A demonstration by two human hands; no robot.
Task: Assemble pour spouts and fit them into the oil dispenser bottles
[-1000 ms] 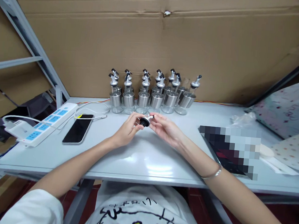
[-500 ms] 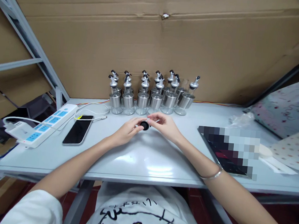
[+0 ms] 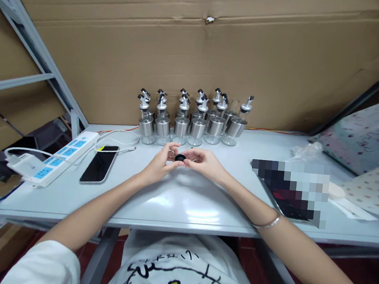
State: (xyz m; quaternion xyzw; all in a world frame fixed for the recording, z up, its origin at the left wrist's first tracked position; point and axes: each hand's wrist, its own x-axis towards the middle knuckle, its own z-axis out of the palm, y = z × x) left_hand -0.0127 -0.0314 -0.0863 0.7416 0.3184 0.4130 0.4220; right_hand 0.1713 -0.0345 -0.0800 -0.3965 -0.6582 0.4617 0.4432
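Note:
A small black round stopper [image 3: 180, 158] sits between my two hands, above the table and in front of the bottles. My left hand [image 3: 162, 162] has its thumb against the near left side, with curled fingers around the far side. From the right, my right hand [image 3: 202, 163] pinches the stopper between thumb and fingers. The underside is hidden by the fingers. Behind them stand several glass oil bottles [image 3: 198, 127] with steel sleeves and silver pour spouts with black flip caps. One back-row bottle [image 3: 231, 112] has an open neck with no spout.
A white power strip [image 3: 61, 159] with a plugged-in charger, a white cable [image 3: 117, 151] and a phone [image 3: 99, 165] lie at left. At right are a dark, partly pixelated tablet-like object [image 3: 281, 190], clear plastic [image 3: 306, 151] and patterned bags [image 3: 366, 131]. Cardboard [image 3: 171, 52] walls the back.
The black stopper has tilted and shifted slightly left. My left fingers have lifted and spread around it, while my right hand has moved a little down and left.

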